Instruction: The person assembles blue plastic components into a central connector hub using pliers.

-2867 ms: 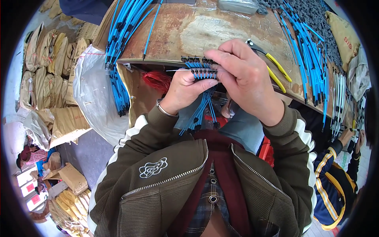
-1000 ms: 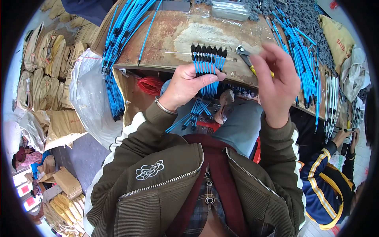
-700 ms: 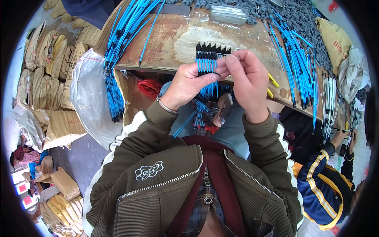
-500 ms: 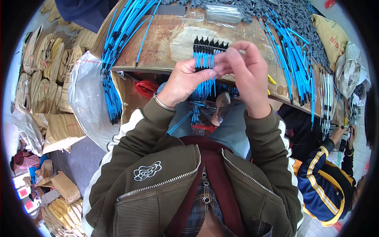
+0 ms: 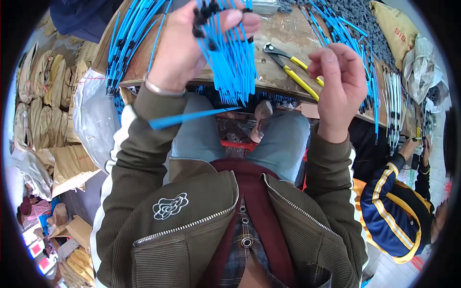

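Note:
My left hand [image 5: 175, 48] is raised over the table's near edge, closed around a bundle of thin blue cables [image 5: 233, 69] with black ends. Their black ends stick out above the fingers, and the blue lengths hang below. Under my left wrist a single blue strip [image 5: 192, 117] is blurred by motion; whether it touches anything I cannot tell. My right hand [image 5: 341, 84] is held up apart from the bundle, fingers loosely curled and somewhat apart, with nothing visible in them. Between my hands lie yellow-handled pliers [image 5: 298, 79] on the wooden table [image 5: 283, 33].
More blue cables lie in piles at the left [image 5: 129, 43] and right of the table. White cables [image 5: 394, 110] hang over the right edge. Small grey parts [image 5: 360, 19] are heaped at the back. A person in a blue and yellow jacket [image 5: 389, 211] works at the right; paper sacks [image 5: 45, 120] stand left.
My left hand has lifted the bundle up and left. My right hand has let go of it and moved right. The pliers have come into view, and the blue strip appears near my left wrist.

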Tool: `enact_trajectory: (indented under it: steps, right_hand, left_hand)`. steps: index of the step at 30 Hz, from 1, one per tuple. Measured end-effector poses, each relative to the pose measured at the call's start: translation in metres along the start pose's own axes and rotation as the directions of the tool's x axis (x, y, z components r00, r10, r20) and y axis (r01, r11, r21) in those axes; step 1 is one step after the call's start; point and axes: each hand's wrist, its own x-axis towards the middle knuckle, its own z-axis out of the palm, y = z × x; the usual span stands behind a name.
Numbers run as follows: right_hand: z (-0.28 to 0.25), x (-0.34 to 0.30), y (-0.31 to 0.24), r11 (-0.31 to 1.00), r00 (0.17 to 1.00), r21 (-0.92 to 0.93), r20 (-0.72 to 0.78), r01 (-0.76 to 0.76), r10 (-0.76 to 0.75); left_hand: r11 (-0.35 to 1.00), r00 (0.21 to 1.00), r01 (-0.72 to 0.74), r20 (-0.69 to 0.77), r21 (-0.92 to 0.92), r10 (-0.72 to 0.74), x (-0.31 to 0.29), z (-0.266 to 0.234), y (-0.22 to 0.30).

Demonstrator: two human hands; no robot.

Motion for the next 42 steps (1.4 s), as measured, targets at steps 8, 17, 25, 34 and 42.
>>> enact_trajectory:
  steps: [8,17,25,34,42]
  right_hand:
    - [-0.009,0.015,0.038,0.904,0.967,-0.416,0.171,-0.101,0.188]
    - [-0.027,0.015,0.077,0.44,0.87,-0.798,0.487,0.411,0.071]
    - [-0.013,0.041,0.069,0.308,0.877,-0.87,0.449,0.385,0.172]
    - [0.047,0.167,0.162,0.246,0.795,-0.758,0.594,0.604,-0.123]
    - [0.047,0.172,0.172,0.188,0.71,-0.685,0.691,0.704,-0.137]
  left_hand:
    - [0.665,0.742,-0.546,0.663,0.51,0.099,-0.083,-0.028,-0.055]
    - [0.631,0.772,-0.549,0.621,0.548,0.133,-0.072,-0.04,-0.054]
    - [0.503,0.693,-0.683,0.687,0.53,0.217,-0.063,-0.048,-0.063]
    - [0.512,0.69,-0.691,0.676,0.51,0.258,-0.057,-0.042,-0.062]
    - [0.501,0.698,-0.669,0.695,0.549,0.17,-0.061,-0.047,-0.053]
